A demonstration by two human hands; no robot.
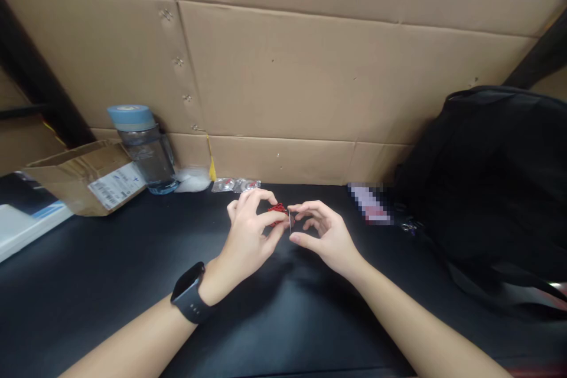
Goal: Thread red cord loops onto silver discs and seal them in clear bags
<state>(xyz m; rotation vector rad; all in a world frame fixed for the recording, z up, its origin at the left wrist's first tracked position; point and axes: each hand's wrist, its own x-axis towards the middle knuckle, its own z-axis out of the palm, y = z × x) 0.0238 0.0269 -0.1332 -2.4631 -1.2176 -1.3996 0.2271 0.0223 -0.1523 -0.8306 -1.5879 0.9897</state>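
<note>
Red cord [277,209] pinched between left-hand fingers [266,217]

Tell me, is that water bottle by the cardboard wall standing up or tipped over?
Upright. The water bottle stands on its base on the black table, blue lid on top, beside the cardboard box.

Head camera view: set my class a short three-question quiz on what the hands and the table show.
1. True or false: the left hand wears a black wristband.
2. What colour is the small item pinched between both hands' fingers?
3. The water bottle stands: A) beside the cardboard box, B) on the black bag.

Key: 1 true; 2 red; 3 A.
</note>
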